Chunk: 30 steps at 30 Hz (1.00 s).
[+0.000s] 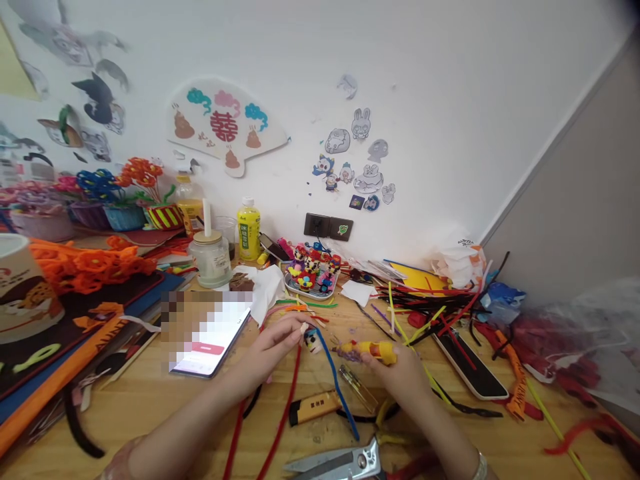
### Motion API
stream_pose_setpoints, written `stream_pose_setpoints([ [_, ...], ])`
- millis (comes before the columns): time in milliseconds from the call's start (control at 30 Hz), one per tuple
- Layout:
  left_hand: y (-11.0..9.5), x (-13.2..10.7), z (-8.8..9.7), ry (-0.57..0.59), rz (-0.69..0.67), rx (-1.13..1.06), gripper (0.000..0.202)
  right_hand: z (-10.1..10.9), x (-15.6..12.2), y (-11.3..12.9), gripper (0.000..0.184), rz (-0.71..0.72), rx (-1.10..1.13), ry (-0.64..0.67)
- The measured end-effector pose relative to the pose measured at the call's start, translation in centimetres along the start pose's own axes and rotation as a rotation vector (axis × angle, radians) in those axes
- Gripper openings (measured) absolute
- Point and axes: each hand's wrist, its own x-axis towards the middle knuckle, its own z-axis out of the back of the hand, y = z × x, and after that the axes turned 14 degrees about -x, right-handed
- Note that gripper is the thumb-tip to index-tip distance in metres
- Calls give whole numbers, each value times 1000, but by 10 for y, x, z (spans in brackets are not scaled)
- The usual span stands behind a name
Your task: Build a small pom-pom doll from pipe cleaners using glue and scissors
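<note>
Currently, your left hand [273,347] pinches a small figure [313,340] with a white face. A blue pipe cleaner [336,383] trails from the figure across the wooden surface [150,400] toward you. Your right hand [400,373] is closed around a yellow piece [377,351] whose fuzzy purple tip points at the figure. The hands sit near each other but apart, just above the surface. Judged from this, the step in hand is fine work between piece and figure. A further move calls for a steady pinch and a slow approach of the tip, clear of the blue strand. Note the scissors [340,463] at the near edge, an orange-and-black knife [313,407] beside red pipe cleaners [280,413], a lit phone [210,333] to the left and a dark phone [470,373] to the right. Behind these stand a tray of figures [313,273], a glass jar [211,257] and a yellow bottle [249,230]. The white wall carries sockets [327,227], cartoon stickers [355,167] and a fan-shaped decoration [225,127].
</note>
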Motion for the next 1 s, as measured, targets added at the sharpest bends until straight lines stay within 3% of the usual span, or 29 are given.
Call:
stream_pose_setpoints([
  [133,2,1,1,10,-18,31,30,9,1,7,36,153,-222,28],
  [267,2,1,1,24,-68,42,29,6,-4,12,73,382,-65,110],
  [367,-3,1,-2,38,-84,34,29,0,-11,20,61,511,70,117],
  [500,-9,0,-6,32,-100,32,29,-8,-20,36,6,503,167,9],
  [667,-12,-2,-7,33,-106,50,29,1,-16,31,17,364,256,-229],
  [833,-11,-3,-8,84,-87,55,27,17,5,-3,15,169,-128,-436],
  [900,-9,-3,-10,117,-106,63,25,17,8,-7,13,170,-219,-470],
  [1000,-8,-4,-15,186,-134,101,24,12,3,4,15,283,-181,-485],
])
